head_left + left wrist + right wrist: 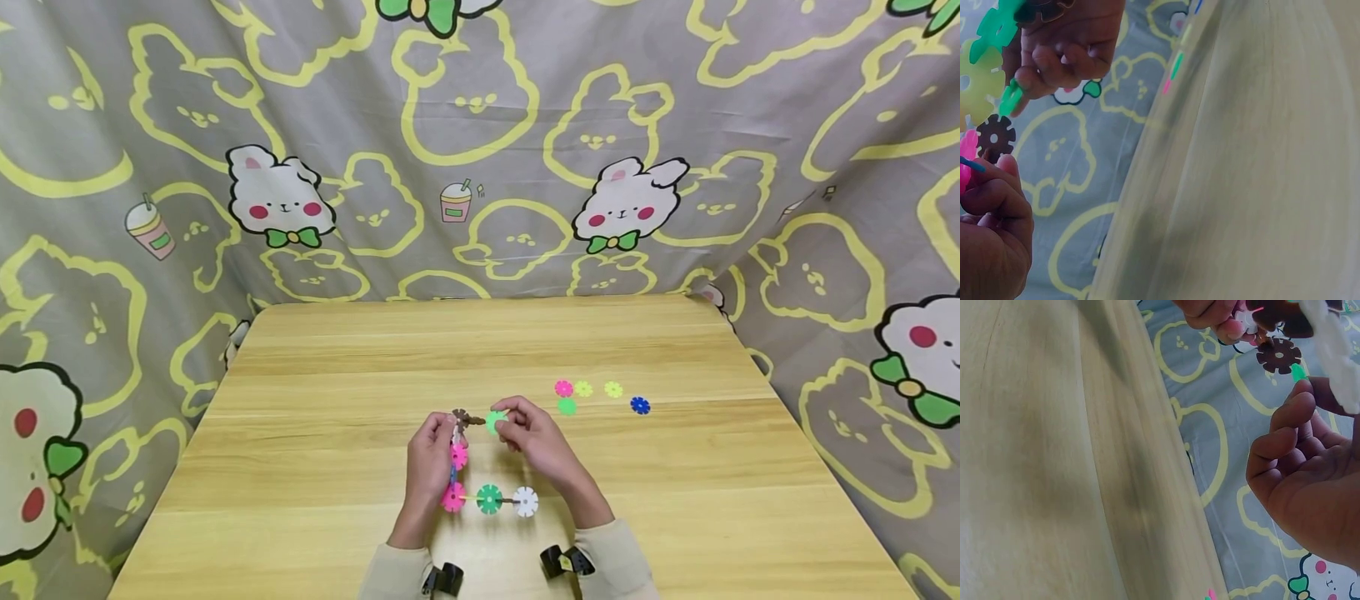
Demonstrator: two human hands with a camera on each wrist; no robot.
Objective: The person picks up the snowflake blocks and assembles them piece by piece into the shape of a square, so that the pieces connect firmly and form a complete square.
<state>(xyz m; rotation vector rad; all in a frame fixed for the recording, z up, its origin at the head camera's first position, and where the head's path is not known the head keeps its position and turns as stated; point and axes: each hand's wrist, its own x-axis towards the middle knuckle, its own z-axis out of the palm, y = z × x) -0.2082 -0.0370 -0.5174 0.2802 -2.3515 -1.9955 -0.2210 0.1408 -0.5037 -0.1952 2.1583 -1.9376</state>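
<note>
Interlocking snowflake discs form a three-sided chain between both hands. My left hand pinches the chain's left side, close to a brown disc at the upper corner. Below that hand's fingertips are a pink disc and a second pink disc at the lower corner. From there the chain runs right through a dark green disc to a white disc. At the upper end my right hand pinches a light green disc, joined to another brown disc. Fingers partly cover it.
Loose discs lie on the wooden table beyond the right hand: a pink one, a green one, two yellow ones and a blue one. A patterned curtain surrounds the table's back and sides.
</note>
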